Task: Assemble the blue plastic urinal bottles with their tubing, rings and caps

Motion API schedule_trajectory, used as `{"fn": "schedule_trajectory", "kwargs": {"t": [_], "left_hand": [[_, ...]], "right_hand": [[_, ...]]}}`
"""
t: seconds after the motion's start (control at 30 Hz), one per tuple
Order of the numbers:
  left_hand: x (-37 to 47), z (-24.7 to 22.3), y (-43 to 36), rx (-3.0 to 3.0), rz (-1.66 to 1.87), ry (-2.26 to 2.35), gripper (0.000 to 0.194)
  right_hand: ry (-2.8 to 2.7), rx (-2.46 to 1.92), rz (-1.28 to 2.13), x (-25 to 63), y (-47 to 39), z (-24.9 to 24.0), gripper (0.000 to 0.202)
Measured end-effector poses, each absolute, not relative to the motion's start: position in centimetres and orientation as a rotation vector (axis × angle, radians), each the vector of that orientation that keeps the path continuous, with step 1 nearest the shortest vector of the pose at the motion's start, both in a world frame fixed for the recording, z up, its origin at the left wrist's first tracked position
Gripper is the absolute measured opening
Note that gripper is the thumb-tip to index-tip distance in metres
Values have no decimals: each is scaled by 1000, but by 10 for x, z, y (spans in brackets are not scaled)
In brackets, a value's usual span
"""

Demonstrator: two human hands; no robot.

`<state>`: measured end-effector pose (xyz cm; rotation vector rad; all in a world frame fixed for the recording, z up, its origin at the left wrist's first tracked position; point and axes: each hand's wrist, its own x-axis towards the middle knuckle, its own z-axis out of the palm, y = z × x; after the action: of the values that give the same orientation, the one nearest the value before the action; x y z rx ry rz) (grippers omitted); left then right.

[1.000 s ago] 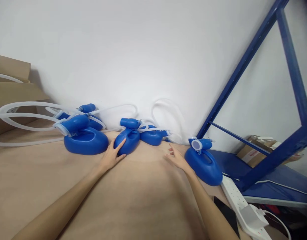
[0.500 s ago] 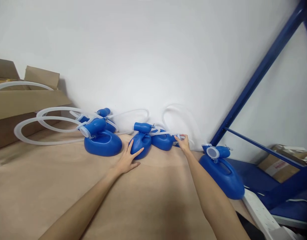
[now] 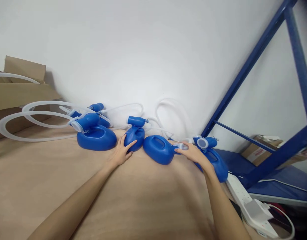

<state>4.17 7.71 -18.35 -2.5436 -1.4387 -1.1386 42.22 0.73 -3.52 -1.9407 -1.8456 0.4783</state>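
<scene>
Several blue plastic bottles with handles stand or lie along the wall. My left hand has its fingers spread against the side of the middle bottle. Beside it lies another blue bottle on its side, its neck pointing right. My right hand pinches the clear-and-white cap at that neck. Left of my left hand are a blue bottle with a wide-mouthed blue piece on top and more blue parts behind it. The far-right bottle is partly behind my right wrist.
An open cardboard box stands at the left, with white tubing looping before it. Behind the bottles is the white wall. A blue metal frame and a white power strip are on the right.
The bottle at my right hand has come forward, out from behind the middle bottle, with my right hand on its cap. My left hand remains on the middle bottle. The view has shifted right.
</scene>
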Motion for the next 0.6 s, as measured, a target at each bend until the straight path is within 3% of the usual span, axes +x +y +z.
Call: {"fn": "schedule_trajectory", "kwargs": {"t": [0.2,0.33,0.6], "left_hand": [[40,-183,74,-2536,-1124,-1451,64],[39,-183,73,-2521,-1095,-1441,64],[37,-184,74,-2521,-1092,-1418,66]], "right_hand": [[-2206,-2061,855,397,-54,14,82],[-2502,-1894,584,369,-74,19,65],[-2639,-1732,294,323,-126,28,58]]}}
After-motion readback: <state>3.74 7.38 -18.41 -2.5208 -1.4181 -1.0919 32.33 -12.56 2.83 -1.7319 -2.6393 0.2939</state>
